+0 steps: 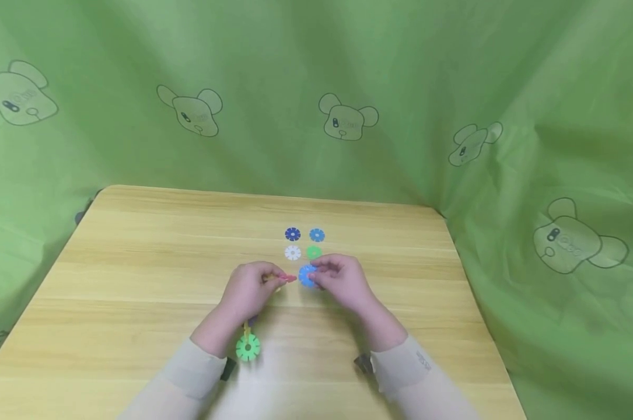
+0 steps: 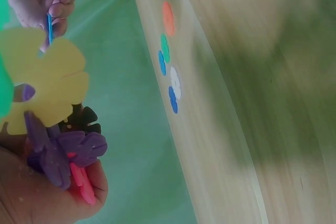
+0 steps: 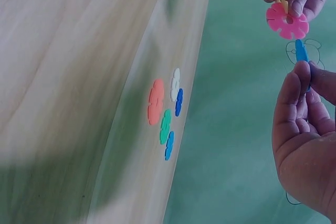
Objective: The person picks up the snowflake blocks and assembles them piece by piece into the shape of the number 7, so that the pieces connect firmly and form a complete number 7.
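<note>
My left hand (image 1: 249, 289) pinches a chain of interlocked notched plastic discs. At the chain's far end a pink disc (image 3: 278, 20) points toward the right hand. A yellow disc (image 2: 58, 72), a purple disc (image 2: 50, 156), a black disc (image 2: 86, 120) and a green disc (image 1: 248, 347) also belong to the chain. The green one hangs below the left wrist. Between thumb and fingers, my right hand (image 1: 345, 283) pinches a blue disc (image 1: 305, 276). Its edge faces the pink disc across a small gap.
Beyond the hands, on the wooden table (image 1: 137, 280), lie a dark blue disc (image 1: 292, 228), a blue disc (image 1: 317, 229), a white disc (image 1: 288, 253), a green disc (image 1: 311, 252) and an orange disc (image 3: 155, 102). A green curtain (image 1: 274, 151) hangs behind the table.
</note>
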Action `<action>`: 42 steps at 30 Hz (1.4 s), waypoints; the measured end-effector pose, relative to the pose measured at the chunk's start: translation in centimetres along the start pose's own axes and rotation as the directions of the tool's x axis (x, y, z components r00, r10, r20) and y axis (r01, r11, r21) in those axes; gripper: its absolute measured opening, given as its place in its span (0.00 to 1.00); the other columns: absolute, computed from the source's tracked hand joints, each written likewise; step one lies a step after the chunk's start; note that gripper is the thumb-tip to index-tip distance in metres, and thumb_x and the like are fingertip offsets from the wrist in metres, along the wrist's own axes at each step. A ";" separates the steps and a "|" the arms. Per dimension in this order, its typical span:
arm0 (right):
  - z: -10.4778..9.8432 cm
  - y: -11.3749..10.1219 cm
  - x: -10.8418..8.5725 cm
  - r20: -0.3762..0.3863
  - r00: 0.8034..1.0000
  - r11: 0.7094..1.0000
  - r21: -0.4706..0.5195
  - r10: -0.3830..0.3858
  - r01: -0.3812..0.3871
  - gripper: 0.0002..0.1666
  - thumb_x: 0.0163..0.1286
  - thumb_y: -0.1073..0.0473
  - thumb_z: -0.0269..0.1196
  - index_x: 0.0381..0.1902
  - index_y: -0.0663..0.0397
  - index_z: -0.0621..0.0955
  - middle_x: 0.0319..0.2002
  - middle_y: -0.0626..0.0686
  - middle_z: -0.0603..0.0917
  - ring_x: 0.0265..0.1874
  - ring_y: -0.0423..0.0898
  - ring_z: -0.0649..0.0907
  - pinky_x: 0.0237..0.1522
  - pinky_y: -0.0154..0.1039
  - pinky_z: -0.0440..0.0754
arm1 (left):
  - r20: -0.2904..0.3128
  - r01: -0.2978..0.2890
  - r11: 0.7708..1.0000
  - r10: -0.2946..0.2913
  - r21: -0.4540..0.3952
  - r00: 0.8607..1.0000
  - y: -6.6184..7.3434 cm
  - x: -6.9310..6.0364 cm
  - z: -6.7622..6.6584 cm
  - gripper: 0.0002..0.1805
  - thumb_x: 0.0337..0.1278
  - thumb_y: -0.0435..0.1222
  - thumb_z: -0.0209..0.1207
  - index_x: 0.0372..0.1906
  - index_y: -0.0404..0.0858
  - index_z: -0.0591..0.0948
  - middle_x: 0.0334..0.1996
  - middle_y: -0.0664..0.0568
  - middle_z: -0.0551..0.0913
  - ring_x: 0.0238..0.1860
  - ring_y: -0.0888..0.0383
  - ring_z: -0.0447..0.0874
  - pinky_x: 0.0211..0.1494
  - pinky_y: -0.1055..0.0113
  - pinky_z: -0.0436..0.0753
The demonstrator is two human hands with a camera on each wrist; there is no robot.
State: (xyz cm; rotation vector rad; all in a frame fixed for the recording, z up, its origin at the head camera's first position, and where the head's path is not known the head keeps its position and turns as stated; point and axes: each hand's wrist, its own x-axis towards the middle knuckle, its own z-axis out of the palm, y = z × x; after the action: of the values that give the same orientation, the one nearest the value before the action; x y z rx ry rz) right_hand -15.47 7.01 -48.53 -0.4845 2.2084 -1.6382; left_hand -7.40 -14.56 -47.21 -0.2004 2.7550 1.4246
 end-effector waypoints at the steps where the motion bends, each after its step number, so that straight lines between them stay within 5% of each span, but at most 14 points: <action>1: 0.0 0.0 0.0 -0.001 1.000 1.000 0.004 0.001 -0.001 0.15 0.66 0.72 0.72 0.50 0.69 0.86 0.41 0.61 0.90 0.34 0.49 0.91 0.39 0.40 0.92 | -0.001 -0.001 1.000 0.001 -0.002 1.000 0.0 0.0 0.0 0.02 0.68 0.35 0.70 0.40 0.45 0.91 0.42 0.51 0.90 0.18 0.59 0.75 0.19 0.65 0.80; 8: 0.1 -0.2 0.0 0.009 1.000 1.000 0.015 0.007 -0.008 0.14 0.67 0.73 0.71 0.50 0.70 0.86 0.42 0.62 0.90 0.34 0.49 0.91 0.39 0.39 0.92 | -0.019 -0.035 0.999 0.035 0.037 0.999 -0.1 0.1 0.0 0.02 0.67 0.34 0.70 0.40 0.45 0.91 0.42 0.53 0.91 0.28 0.60 0.79 0.32 0.65 0.82; 15: 0.1 -0.3 0.0 0.034 0.999 1.000 0.024 0.006 -0.006 0.15 0.67 0.72 0.71 0.51 0.73 0.85 0.42 0.65 0.90 0.35 0.50 0.91 0.39 0.39 0.92 | -0.002 -0.012 1.000 0.012 0.017 1.000 0.1 0.2 -0.2 0.02 0.67 0.35 0.70 0.40 0.43 0.91 0.41 0.51 0.91 0.26 0.59 0.80 0.29 0.63 0.84; 22: 0.2 -0.4 0.1 0.059 0.998 0.999 0.033 0.024 -0.026 0.15 0.67 0.73 0.70 0.51 0.73 0.85 0.41 0.64 0.90 0.34 0.48 0.91 0.39 0.40 0.92 | -0.016 -0.077 0.996 0.078 0.053 0.997 0.0 0.2 -0.1 0.02 0.65 0.35 0.72 0.40 0.45 0.91 0.44 0.54 0.91 0.47 0.53 0.89 0.56 0.53 0.87; 27: 0.1 -0.4 0.1 0.071 0.997 0.999 0.030 0.033 -0.035 0.14 0.68 0.73 0.69 0.51 0.72 0.86 0.41 0.63 0.91 0.33 0.47 0.90 0.40 0.43 0.92 | -0.023 -0.123 0.990 0.125 0.063 0.992 0.0 0.1 -0.1 0.04 0.64 0.34 0.72 0.40 0.47 0.92 0.46 0.55 0.91 0.53 0.50 0.89 0.61 0.51 0.86; 42: 0.0 -0.2 -0.1 0.109 0.993 0.997 0.060 0.045 -0.051 0.11 0.68 0.73 0.69 0.48 0.72 0.87 0.42 0.62 0.91 0.31 0.46 0.90 0.39 0.42 0.92 | -0.045 -0.307 0.943 0.314 0.128 0.948 -0.4 -0.1 0.1 0.06 0.59 0.31 0.74 0.39 0.44 0.92 0.44 0.53 0.92 0.51 0.52 0.91 0.65 0.53 0.84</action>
State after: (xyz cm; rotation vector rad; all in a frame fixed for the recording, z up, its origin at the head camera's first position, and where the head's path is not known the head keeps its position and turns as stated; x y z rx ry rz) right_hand -15.36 7.04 -48.35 -0.4873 2.0691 -1.6120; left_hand -7.28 -14.71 -47.54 0.2067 3.0198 1.3216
